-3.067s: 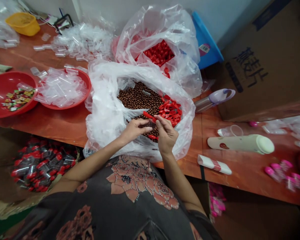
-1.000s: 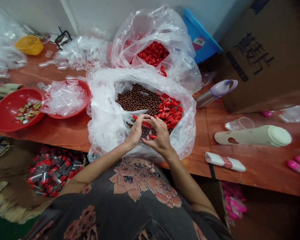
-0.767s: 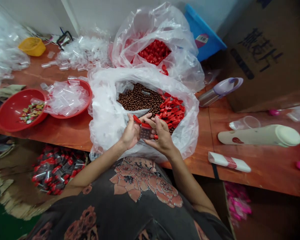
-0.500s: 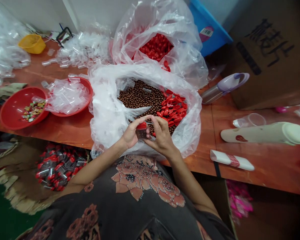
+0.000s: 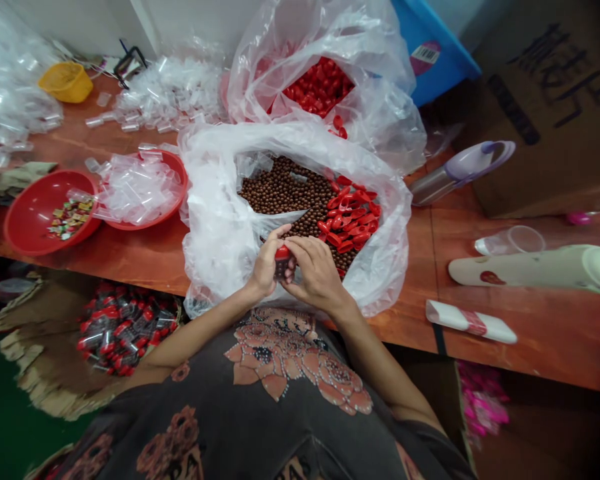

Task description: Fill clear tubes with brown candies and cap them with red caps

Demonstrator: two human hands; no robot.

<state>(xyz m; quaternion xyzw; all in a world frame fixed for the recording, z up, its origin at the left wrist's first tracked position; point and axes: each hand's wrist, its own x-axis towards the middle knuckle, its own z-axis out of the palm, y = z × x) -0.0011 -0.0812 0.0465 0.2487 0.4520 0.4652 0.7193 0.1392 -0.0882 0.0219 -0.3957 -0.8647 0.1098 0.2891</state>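
Red-capped plastic jar (image 5: 282, 257) — pinched between left hand (image 5: 267, 263) and right hand (image 5: 317, 270), held at 6 o'clock over brown balls (image 5: 290, 193) in a plastic bag (image 5: 215, 220) — drop risked by any fumbled grip.

Logged from my remote view: one round red plastic bowl (image 5: 23, 217) holding small multicoloured wrapped sweets (image 5: 70, 219); a loose heap of clear plastic tubes (image 5: 167, 90); a yellow plastic basket (image 5: 66, 82); a cream cylindrical flask (image 5: 533, 265) lying on its side; a brown cardboard carton (image 5: 545, 113) printed with dark characters; a reddish-brown wooden table (image 5: 530, 320)
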